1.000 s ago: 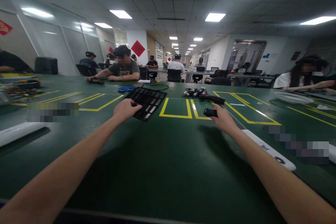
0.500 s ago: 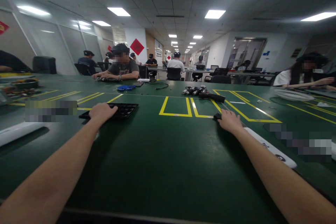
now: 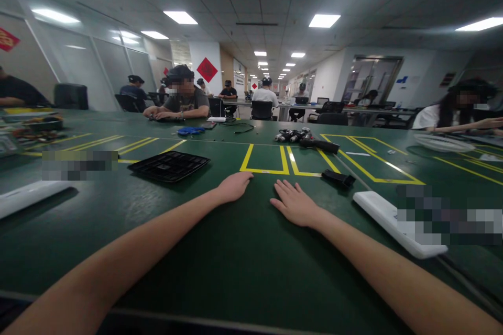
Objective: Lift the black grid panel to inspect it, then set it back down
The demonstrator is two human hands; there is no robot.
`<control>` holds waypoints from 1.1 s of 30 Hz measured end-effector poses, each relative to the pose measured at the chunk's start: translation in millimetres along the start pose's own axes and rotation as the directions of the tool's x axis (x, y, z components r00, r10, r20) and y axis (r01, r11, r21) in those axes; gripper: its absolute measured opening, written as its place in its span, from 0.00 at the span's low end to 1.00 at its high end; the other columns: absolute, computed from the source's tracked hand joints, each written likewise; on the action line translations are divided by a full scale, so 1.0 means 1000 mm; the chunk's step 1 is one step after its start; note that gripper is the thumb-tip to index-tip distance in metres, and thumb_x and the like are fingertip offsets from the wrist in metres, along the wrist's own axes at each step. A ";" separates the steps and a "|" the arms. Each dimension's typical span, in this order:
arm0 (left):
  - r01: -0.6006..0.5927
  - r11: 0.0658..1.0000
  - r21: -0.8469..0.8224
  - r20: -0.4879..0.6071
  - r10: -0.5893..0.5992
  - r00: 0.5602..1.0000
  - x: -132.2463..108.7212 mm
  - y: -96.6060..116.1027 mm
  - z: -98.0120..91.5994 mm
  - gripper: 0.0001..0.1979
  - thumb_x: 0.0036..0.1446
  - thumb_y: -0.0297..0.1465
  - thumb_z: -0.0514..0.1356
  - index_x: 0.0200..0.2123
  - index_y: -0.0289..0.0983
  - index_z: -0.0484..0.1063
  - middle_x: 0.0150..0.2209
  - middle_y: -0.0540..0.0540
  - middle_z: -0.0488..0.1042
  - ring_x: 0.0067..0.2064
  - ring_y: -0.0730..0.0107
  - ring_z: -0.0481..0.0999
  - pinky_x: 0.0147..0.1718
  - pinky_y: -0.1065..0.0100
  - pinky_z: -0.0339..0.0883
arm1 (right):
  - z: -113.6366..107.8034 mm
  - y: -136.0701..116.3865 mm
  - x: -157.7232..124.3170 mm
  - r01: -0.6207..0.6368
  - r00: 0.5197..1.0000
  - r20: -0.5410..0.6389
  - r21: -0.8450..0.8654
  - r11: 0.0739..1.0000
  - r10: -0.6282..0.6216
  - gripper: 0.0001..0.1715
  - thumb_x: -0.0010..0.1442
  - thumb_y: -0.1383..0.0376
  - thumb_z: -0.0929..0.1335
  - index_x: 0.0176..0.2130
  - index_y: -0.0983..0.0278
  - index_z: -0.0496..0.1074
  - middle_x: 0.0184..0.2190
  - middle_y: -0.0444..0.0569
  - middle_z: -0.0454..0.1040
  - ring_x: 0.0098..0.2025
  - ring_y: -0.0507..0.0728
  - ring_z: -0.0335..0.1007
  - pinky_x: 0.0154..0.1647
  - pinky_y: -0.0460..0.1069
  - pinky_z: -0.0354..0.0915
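Observation:
Over the middle of the green table (image 3: 236, 251), my left hand (image 3: 234, 187) is near the corner of a yellow tape outline (image 3: 265, 171). Its fingers look drawn together, and whether anything is in them cannot be made out. My right hand (image 3: 294, 203) is palm down with its fingers spread and holds nothing. To the left lies a black ribbed tray (image 3: 170, 166), touched by neither hand. A small black part (image 3: 338, 179) lies right of my right hand, beside the tape.
A white power strip (image 3: 396, 224) lies at right, another white bar (image 3: 35, 196) at left. Farther back are bundled cables (image 3: 293, 135), a black handle-like object (image 3: 320, 145) and a blue item (image 3: 191, 130). A person (image 3: 183, 94) sits across the table.
My left hand has left the black tray and moved right. My right hand has let go of the small black part and moved left, its fingers spreading. The camera view has shifted slightly.

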State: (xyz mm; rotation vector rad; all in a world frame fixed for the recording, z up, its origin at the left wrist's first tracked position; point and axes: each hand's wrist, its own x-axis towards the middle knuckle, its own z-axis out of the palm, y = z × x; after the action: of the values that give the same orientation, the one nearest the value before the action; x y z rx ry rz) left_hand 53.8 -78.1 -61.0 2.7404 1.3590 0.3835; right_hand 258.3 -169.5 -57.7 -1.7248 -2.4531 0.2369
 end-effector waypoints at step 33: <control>0.143 0.963 0.230 -0.018 -0.143 0.990 0.003 0.024 -0.020 0.14 0.59 0.35 0.46 0.38 0.32 0.67 0.38 0.38 0.72 0.39 0.60 0.72 0.35 0.64 0.65 | -0.038 0.132 -0.022 -0.637 0.768 -0.306 -0.280 0.718 0.563 0.23 0.58 0.60 0.58 0.46 0.75 0.63 0.46 0.67 0.66 0.50 0.70 0.60 0.45 0.62 0.55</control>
State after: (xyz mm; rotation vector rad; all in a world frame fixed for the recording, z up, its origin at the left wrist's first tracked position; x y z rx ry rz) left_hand 69.2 -91.2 -36.9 2.7930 1.6890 0.2311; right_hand 394.3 -144.3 -48.2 -2.5361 -1.7839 -0.3601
